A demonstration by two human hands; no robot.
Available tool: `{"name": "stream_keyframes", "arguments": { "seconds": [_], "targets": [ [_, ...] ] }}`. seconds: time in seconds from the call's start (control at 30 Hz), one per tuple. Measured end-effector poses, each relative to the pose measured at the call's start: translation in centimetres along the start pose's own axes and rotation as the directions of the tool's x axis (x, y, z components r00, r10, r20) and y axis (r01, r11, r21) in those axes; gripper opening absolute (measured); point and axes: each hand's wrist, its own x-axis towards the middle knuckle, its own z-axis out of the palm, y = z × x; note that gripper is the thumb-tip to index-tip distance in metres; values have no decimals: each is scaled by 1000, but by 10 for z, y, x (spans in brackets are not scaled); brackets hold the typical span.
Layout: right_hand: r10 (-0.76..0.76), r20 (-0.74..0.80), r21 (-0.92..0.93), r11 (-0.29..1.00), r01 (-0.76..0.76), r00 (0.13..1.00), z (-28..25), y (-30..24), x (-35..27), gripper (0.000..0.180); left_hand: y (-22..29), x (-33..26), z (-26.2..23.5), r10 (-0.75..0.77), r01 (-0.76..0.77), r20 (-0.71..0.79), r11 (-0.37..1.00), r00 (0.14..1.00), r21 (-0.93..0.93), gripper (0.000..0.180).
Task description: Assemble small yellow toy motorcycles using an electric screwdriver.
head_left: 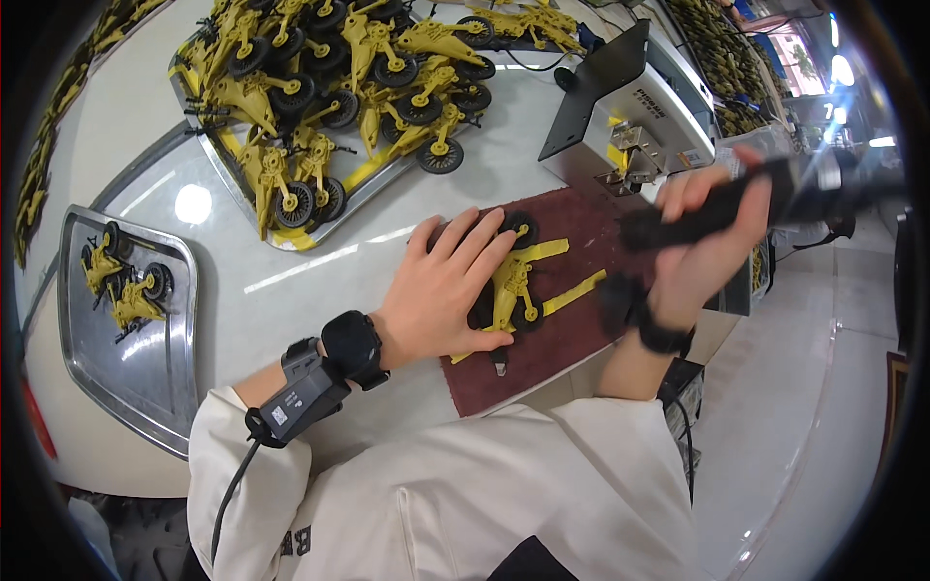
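My left hand (448,286) lies flat on a yellow toy vehicle with black wheels (518,281), pressing it onto a dark red mat (572,339) at the table's front edge. My right hand (707,232) is raised to the right of it, gripping a black handheld power tool (736,203) held nearly level above the mat. A black band and a small device with a cable sit on my left wrist, and a black strap is on my right wrist.
A metal tray (291,237) piled with several yellow wheeled toys stands at the back. A second metal tray (145,358) at the left holds two of them. A grey machine box (639,126) stands behind the mat. More yellow parts fill bins at the far right.
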Motion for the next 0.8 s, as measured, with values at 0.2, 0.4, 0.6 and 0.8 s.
{"name": "stream_keyframes", "arguments": {
  "seconds": [0.2,0.4,0.6,0.8],
  "targets": [
    [-234,194,34,972,231,953,2,-7,-101,81,0,-1,4,12,-12,-15,1000,1000,-1,93],
    [-285,134,166,951,262,949,-13,-8,-108,85,0,-2,9,16,-15,-33,1000,999,21,94],
    [-95,135,128,989,78,986,-6,11,-107,65,3,-1,8,13,-12,-16,999,1000,36,94],
    [-31,146,117,993,13,989,-3,14,-106,60,1,0,5,9,-8,-25,999,1000,32,94]
  ]
}}
